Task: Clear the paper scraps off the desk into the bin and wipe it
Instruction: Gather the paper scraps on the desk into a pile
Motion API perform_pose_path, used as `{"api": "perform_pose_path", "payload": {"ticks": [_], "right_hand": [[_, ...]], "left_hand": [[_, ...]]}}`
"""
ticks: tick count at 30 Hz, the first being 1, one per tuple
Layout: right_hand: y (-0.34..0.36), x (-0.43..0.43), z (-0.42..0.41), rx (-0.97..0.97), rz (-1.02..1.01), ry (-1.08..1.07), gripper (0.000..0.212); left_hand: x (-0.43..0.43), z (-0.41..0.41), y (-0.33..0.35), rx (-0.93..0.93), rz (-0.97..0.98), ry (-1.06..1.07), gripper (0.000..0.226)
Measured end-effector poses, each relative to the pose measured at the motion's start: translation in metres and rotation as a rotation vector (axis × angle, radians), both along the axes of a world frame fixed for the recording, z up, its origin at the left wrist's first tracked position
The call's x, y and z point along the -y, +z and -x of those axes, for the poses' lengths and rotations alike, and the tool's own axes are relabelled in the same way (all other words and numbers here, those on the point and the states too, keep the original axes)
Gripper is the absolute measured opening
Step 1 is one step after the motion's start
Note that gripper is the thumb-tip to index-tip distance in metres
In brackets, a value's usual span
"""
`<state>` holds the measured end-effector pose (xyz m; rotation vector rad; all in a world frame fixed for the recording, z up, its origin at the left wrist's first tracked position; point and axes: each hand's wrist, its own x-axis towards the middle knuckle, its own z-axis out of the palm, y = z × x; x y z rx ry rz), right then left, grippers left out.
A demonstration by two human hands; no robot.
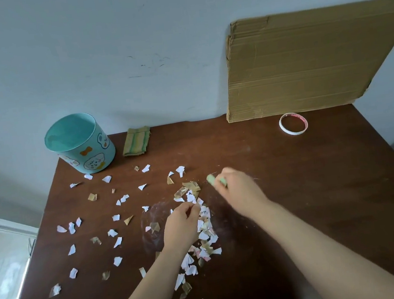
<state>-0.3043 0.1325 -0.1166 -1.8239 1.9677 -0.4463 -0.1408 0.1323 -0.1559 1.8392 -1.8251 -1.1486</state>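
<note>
Several white and tan paper scraps [118,242] lie scattered over the left half of the brown desk [319,184], with a denser pile [205,237] down the middle. My left hand [182,228] lies at the pile's left edge, its fingertips pinching scraps near the top. My right hand [239,187] is blurred to the right of the pile and grips a small green thing [211,179]. A teal bin [80,143] with cartoon stickers stands at the back left. A folded green striped cloth [136,141] lies beside it.
A sheet of cardboard [309,61] leans on the wall at the back right. A roll of tape [293,123] lies flat in front of it. The desk's left edge runs beside a window frame [7,247].
</note>
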Motion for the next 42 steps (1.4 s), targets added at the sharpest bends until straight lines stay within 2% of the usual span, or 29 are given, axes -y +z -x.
{"api": "perform_pose_path", "payload": {"ticks": [2,5,8,15,17,20,23,31,34,38,42], "right_hand": [[0.006,0.018,0.018,-0.046,0.058,-0.092,0.034],[0.006,0.042,0.027,-0.111,0.04,-0.158,0.026],[-0.004,0.047,0.007,-0.142,-0.046,-0.069,0.029],[-0.01,0.011,-0.044,0.011,-0.103,0.201,0.033],[-0.003,0.017,-0.034,0.004,-0.056,0.17,0.033],[0.006,0.04,-0.004,-0.058,0.006,0.001,0.03],[0.002,0.052,0.009,-0.126,-0.037,-0.102,0.03],[-0.013,0.012,-0.053,0.011,-0.105,0.164,0.03],[-0.004,0.018,-0.036,0.02,-0.043,0.082,0.028],[0.001,0.03,-0.004,-0.105,-0.039,-0.106,0.027],[-0.01,0.016,-0.035,-0.109,-0.08,-0.023,0.03]], "left_hand": [[0.0,-0.003,0.0,-0.001,-0.001,0.018,0.026],[-0.002,-0.004,0.001,-0.004,-0.007,0.032,0.025],[-0.005,-0.008,0.003,-0.01,-0.022,0.043,0.026],[-0.002,-0.017,0.004,-0.03,-0.021,0.09,0.027],[-0.001,-0.017,0.004,-0.031,-0.014,0.09,0.029],[-0.001,-0.018,0.003,-0.021,-0.013,0.082,0.032],[-0.001,-0.019,0.003,-0.013,-0.009,0.077,0.031],[0.001,-0.028,0.002,-0.034,-0.025,0.1,0.028],[0.0,-0.033,0.003,-0.032,-0.014,0.09,0.023],[-0.002,-0.039,0.0,-0.022,-0.02,0.085,0.025],[-0.006,-0.041,-0.004,-0.033,-0.031,0.073,0.021]]}}
